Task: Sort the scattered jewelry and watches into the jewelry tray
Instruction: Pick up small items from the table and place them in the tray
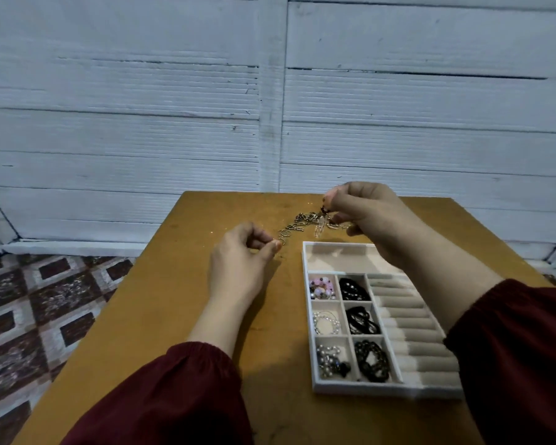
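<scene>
Right-hand fingers (334, 195) are curled in tight, pinching a small dangling piece (320, 227), dark on top with a clear drop below. The left-hand fingers (272, 248) are curled too, thumb and forefinger tips meeting right at the end hoop of a chain, and whether they actually grip it I cannot tell. The right hand (366, 213) is raised just past the tray's far edge; the left hand (238, 264) sits lower, off to the tray's left. Going wide: the brown tabletop (180, 316) carries everything, dark red sleeves (174, 396) come in from the bottom, and the white jewelry tray (306, 316) sits on the right half, partly under the right forearm. Inside it, the right side is a column of padded ring rolls (408, 322), and one long compartment (341, 256) runs across the far end. Beside the rolls, six small square cells in two columns. Left column, far to near: pink and pale beads (322, 288), a clear bead bracelet (326, 322), silvery pearl beads (329, 359) with a dark bit among them. Right column: black beads (353, 289) in the far cell, a black strand (361, 321) in the middle, a dark bead bracelet (371, 361) nearest. Beyond the tray's far-left corner, on bare tabletop, lies the heap of metal jewelry (304, 220), chains and hoops tangled, trailing toward the left fingertips. The dangling piece hangs right over that heap, outside the tray.
</scene>
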`<state>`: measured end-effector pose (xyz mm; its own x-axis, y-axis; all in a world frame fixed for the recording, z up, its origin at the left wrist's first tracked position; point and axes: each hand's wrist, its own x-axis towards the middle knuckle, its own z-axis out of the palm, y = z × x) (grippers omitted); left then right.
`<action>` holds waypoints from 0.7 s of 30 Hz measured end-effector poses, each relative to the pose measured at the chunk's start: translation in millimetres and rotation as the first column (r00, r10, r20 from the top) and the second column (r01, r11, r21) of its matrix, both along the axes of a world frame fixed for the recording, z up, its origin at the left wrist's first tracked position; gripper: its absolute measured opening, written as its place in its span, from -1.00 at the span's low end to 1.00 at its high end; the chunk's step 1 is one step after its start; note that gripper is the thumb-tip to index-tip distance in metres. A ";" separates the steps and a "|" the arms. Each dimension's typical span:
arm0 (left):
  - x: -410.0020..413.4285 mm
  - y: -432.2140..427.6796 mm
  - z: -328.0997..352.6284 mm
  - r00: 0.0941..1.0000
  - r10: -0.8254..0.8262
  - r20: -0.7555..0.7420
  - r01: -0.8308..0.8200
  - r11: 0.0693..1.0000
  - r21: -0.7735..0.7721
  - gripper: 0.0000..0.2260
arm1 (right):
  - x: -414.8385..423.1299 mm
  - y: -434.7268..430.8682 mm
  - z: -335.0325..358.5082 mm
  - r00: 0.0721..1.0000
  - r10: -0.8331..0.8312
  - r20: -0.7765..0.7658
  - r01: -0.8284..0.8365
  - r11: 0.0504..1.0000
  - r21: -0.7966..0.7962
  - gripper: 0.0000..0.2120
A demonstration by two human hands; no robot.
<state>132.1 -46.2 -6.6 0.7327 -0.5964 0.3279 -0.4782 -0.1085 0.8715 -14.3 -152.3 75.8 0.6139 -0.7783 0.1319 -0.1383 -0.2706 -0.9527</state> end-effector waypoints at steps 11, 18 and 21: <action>-85.6 19.8 5.4 0.980 -0.131 -0.152 0.130 0.991 -0.014 -0.86 | -86.3 34.9 15.1 0.983 -0.079 0.165 0.085 0.996 -0.035 -0.85; -118.2 12.6 16.7 0.986 -0.167 0.028 0.166 0.985 0.058 -0.86 | -127.0 33.8 -7.1 0.929 -0.254 0.269 0.252 0.967 0.045 -0.88; -126.5 3.9 23.8 0.975 -0.199 0.103 0.187 0.976 0.113 -0.86 | -130.8 28.2 -18.8 0.909 -0.310 0.278 0.300 0.951 0.082 -0.86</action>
